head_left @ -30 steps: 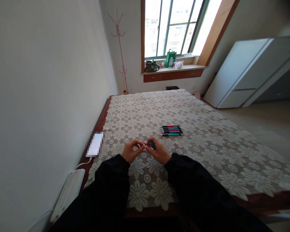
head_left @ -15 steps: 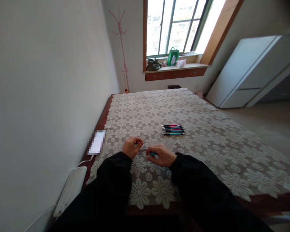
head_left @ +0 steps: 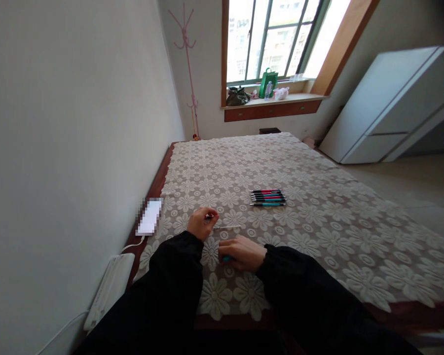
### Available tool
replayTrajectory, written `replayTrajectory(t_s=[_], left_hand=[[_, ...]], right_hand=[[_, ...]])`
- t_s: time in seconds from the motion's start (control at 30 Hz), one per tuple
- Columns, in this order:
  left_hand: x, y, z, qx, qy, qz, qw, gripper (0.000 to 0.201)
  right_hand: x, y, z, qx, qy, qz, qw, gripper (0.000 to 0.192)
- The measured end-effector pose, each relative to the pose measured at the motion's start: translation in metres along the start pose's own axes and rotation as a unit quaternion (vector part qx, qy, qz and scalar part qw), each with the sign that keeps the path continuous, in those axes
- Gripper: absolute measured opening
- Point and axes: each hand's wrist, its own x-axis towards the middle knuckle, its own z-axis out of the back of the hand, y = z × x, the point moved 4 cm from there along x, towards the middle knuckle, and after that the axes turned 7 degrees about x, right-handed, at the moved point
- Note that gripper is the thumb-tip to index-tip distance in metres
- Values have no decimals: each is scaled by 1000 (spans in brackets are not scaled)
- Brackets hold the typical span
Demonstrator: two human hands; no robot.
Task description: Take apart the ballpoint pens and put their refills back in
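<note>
My left hand (head_left: 200,224) is closed in a pinch around a small dark pen part, mostly hidden by the fingers. From it a thin white pen refill (head_left: 229,227) sticks out to the right, low over the cloth. Nearer to me, my right hand (head_left: 242,253) is curled over the tablecloth with its fingers closed on a teal pen barrel (head_left: 226,258), of which only a bit shows. Beyond both hands, several click pens (head_left: 268,197) with black, red and teal bodies lie side by side in a row.
A patterned flower tablecloth (head_left: 311,197) covers the table. At the left edge lie a phone (head_left: 150,217) on a cable and a white power strip (head_left: 109,291), close to the wall. A window sill with bags, a coat stand (head_left: 188,54) and a fridge (head_left: 385,103) stand beyond.
My right hand has moved toward me with the teal barrel, away from my left hand. More of the white refill now shows. My left hand has stayed nearly in place.
</note>
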Motion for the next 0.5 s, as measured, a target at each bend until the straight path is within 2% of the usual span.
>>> replayTrajectory(t_s=[0.1, 0.2, 0.3, 0.4, 0.5], left_hand=[[0, -3, 1, -20, 0, 2, 1000, 10], [-1, -10, 1, -63, 23, -2, 998, 15], [-5, -19, -6, -118, 92, -6, 989, 17], [-9, -24, -14, -154, 153, -3, 976, 22], [-10, -23, -17, -170, 150, 18, 974, 24]], right_hand=[[-1, -5, 6, -8, -58, -24, 998, 18], [-6, -15, 22, 11, -190, -69, 979, 19], [-13, -26, 34, 44, -316, -97, 943, 12], [-15, -30, 35, 50, -363, -93, 926, 8], [-14, -28, 33, 41, -373, -87, 923, 6]])
